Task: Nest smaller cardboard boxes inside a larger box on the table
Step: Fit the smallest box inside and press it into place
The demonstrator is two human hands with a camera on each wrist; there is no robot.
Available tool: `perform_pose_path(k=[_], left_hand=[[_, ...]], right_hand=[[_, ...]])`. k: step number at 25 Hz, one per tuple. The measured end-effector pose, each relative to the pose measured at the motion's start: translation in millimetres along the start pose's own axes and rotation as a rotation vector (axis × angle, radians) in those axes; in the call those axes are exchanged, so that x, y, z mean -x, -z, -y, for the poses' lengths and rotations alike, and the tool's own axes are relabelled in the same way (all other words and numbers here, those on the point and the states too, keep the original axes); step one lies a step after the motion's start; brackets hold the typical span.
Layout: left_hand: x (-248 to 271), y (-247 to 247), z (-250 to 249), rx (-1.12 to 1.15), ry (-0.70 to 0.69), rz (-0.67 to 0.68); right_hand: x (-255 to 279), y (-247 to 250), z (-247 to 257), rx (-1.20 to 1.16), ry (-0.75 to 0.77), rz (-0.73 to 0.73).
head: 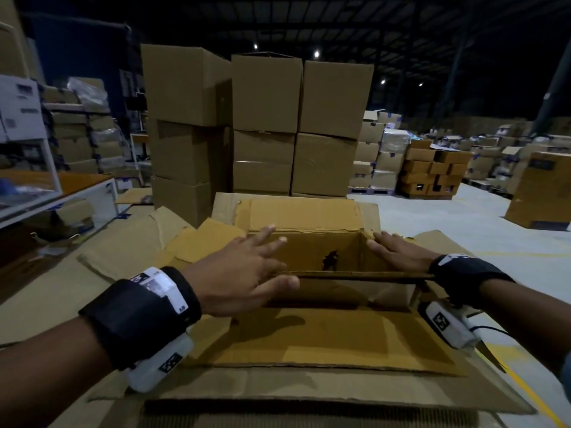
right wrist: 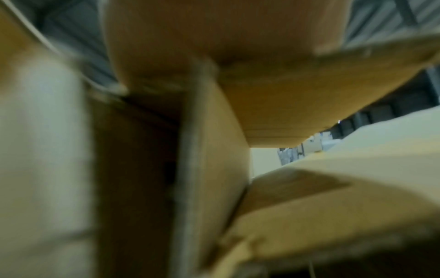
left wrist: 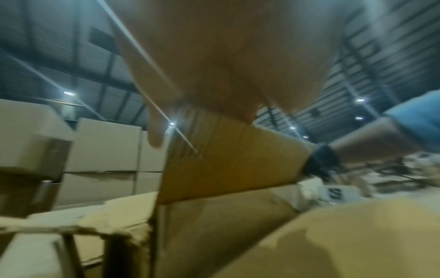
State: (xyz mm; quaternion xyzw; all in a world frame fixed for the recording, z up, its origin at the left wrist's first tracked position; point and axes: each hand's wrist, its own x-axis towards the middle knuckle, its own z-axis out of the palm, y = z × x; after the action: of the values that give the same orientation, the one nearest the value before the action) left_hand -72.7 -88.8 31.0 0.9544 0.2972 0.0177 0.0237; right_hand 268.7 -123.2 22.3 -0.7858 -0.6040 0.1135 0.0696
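Note:
In the head view an open brown cardboard box (head: pixel 309 251) stands in front of me with its far flap up. It sits among the wide spread flaps of a larger box (head: pixel 324 341); whether it is down inside that box I cannot tell. My left hand (head: pixel 247 267) lies over the box's left rim with fingers straight and spread, thumb at the near edge. Straight fingers of my right hand (head: pixel 398 251) press on the right rim. The left wrist view shows the palm (left wrist: pixel 226 56) above the box wall (left wrist: pixel 226 165). The right wrist view is blurred cardboard (right wrist: pixel 214 169).
A tall stack of closed brown boxes (head: pixel 265 125) rises just behind the open box. A white table (head: pixel 77 186) stands at the left. Grey floor at the right holds pallets of cartons (head: pixel 432 171) and one large brown box (head: pixel 540 189).

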Motion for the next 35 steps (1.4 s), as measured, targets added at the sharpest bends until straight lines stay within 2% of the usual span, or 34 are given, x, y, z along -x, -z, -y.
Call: perform_pose_path(k=[2,4,8,11,15,18,21,23,25,29,35], left_hand=[[8,-7,-9,0.053,0.008,0.174],[13,-13,-13,0.015,0.01,0.29],[14,-23,-22,-0.106,-0.003,0.393],[14,-36,-29,-0.183,-0.003,0.432],[11,-46,-27,-0.156,0.016,0.385],[9,-49,-24,-0.115,0.024,0.347],[-1,-42,-21,-0.052,0.059,0.233],[-16,-34,-11,-0.022,0.124,0.126],[-32,-31,3,-0.05,0.209,0.075],[-47,-38,21,-0.057,0.332,0.087],[-49,-40,17,-0.049,0.349,0.089]], right_hand=[[-8,-8,-14,0.003,-0.014,0.024],[-2,-9,-20,-0.033,-0.034,0.089],[14,-8,-26,-0.123,-0.021,0.134],[27,-14,-20,-0.109,0.017,0.095],[32,-29,-10,0.176,0.107,0.026],[33,-37,-8,0.279,0.138,-0.003],[32,-40,-12,0.305,0.14,-0.034],[32,-40,-13,0.302,0.14,-0.032],[32,-41,-13,0.296,0.136,-0.029],[31,-40,-13,0.257,0.128,-0.046],[30,-43,-18,0.232,0.156,-0.085]])
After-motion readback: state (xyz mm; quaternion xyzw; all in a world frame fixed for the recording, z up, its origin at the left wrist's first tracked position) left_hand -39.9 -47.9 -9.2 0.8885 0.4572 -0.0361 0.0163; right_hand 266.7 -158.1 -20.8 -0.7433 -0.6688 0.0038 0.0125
